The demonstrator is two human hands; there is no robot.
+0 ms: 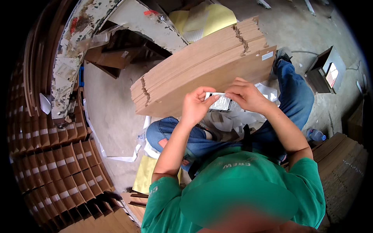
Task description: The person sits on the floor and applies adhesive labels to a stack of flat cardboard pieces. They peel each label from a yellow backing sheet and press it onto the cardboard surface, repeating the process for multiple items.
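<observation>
A small white printed label sheet with a dark band [220, 104] is held up between my two hands, over my lap. My left hand [195, 105] pinches its left upper corner between thumb and forefinger. At the top edge, toward the right, my right hand [248, 95] has its thumb and fingers closed on it. Just beyond my hands a stack of flat brown boards [202, 75] stands on edge, with a small pale sticker [267, 56] at the near board's right end. Crumpled clear plastic and white backing scraps [225, 121] lie between my legs.
Rows of brown cardboard dividers [64, 165] line the left side. A peeling painted metal frame [67, 73] rises at far left, and yellow paper [208, 21] lies behind the boards. At right are a dark box [328, 73], a plastic bottle [315, 135] and stacked cardboard [342, 167].
</observation>
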